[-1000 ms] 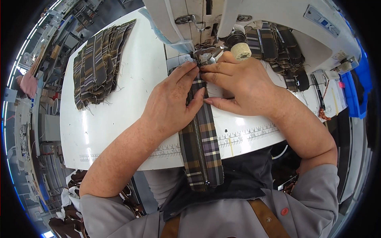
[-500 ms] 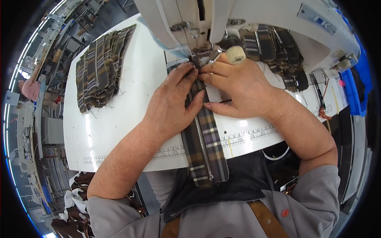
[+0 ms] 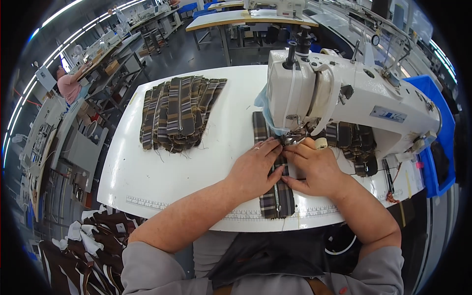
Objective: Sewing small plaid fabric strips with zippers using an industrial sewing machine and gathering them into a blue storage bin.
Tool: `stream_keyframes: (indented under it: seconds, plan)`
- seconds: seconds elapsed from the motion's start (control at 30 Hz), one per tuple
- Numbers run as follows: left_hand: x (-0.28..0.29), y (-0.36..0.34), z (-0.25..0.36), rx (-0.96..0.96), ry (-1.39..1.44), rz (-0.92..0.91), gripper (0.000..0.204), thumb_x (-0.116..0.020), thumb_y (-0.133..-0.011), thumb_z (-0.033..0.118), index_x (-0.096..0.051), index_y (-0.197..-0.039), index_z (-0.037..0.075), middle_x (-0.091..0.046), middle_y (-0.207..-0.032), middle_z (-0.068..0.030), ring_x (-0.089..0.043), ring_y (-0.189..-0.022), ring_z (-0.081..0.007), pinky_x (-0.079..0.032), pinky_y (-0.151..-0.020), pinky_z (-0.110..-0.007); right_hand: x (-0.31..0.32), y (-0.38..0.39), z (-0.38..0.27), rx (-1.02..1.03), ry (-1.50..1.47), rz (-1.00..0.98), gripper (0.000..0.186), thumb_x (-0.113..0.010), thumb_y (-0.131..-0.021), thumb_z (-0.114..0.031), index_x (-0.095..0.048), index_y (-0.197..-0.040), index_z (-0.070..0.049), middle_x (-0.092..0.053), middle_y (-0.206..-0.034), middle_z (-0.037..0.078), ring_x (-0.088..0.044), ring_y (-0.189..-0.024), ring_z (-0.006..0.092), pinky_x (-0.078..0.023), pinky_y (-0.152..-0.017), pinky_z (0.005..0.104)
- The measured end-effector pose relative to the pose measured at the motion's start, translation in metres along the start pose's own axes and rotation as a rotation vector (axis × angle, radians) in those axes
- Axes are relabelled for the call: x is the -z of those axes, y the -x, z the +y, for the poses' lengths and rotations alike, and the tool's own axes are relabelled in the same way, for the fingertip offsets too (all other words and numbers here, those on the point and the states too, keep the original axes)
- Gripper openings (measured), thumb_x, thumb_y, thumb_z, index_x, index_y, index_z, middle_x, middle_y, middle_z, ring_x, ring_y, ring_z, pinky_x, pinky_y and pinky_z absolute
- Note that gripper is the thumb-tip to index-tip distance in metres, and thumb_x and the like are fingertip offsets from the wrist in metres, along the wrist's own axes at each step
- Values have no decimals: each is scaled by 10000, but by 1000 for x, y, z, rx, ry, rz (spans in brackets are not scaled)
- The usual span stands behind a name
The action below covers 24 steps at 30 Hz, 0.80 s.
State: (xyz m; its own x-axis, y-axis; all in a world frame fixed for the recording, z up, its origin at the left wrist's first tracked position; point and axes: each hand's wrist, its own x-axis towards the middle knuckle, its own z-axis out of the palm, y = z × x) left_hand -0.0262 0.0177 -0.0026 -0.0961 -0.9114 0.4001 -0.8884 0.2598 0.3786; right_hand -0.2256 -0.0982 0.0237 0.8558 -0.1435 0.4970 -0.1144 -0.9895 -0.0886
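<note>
A plaid fabric strip with a metal zipper (image 3: 268, 206) runs lengthwise under the needle area of a white sewing machine (image 3: 292, 96). My left hand (image 3: 253, 172) presses the strip against the table from the left, fingers extended toward the presser foot and thumb along the zipper. From the right, my right hand (image 3: 317, 169) holds the strip's edge, its fingers bent beside the foot and its thumb nearer me. The machine head and my fingers hide the needle point. Beyond my left fingers, the strip's far end shows on the table.
Similar plaid zipper pieces form a stack (image 3: 169, 115) at left and another pile (image 3: 351, 140) under the machine arm. A printed ruler (image 3: 147, 201) follows the white table's front edge. A blue bin (image 3: 432, 88) stands at right; brown garments (image 3: 93, 246) lie low at left.
The view has tilted up, showing more of the machine and room. The strip has slid away from me: its near end, earlier hanging over the table edge, now lies on the ruler.
</note>
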Motion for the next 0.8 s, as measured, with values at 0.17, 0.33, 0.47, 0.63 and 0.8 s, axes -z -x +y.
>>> stream_keyframes:
  seconds: [0.17, 0.33, 0.47, 0.63, 0.8]
  plan:
    - [-2, 0, -3, 15, -4, -23, 521, -666, -997, 278, -620, -1397, -53, -595, -1477, -211, -593, -1357, -393, -474, -1172, -440, -2, -2, 1, 6, -13, 19, 494, -815, -810, -383, -762, -1136, -16, -734, -1161, 101, -732, -936, 298, -588, -791, 431]
    - [-2, -1, -3, 43, -7, -26, 494, -639, -1027, 275, -621, -1410, -36, -601, -1487, -207, -585, -1374, -381, -476, -1169, -438, -3, -1, 2, 1, -8, 20, 474, -814, -816, -377, -766, -1114, -12, -736, -1151, 102, -733, -918, 302, -586, -787, 432]
    - [-2, -3, -5, 47, 24, -17, 478, -624, -1044, 277, -627, -1409, -32, -617, -1474, -202, -593, -1368, -373, -484, -1160, -437, -2, 1, 2, -2, -8, 16, 464, -807, -823, -371, -766, -1107, -6, -735, -1145, 101, -727, -899, 306, -572, -781, 434]
    - [4, -4, 2, 66, -16, -53, 485, -631, -1051, 303, -633, -1405, -28, -622, -1470, -200, -599, -1368, -359, -505, -1137, -441, -5, 2, 3, 0, -14, 33, 460, -805, -824, -369, -763, -1104, -7, -732, -1142, 97, -716, -875, 308, -559, -766, 433]
    - [1, -2, -5, 53, -8, -57, 490, -638, -1045, 301, -628, -1409, -27, -603, -1489, -206, -583, -1386, -363, -498, -1146, -438, -5, 3, 2, -1, -15, 31, 447, -805, -823, -362, -762, -1091, -7, -728, -1135, 96, -710, -859, 305, -553, -756, 432]
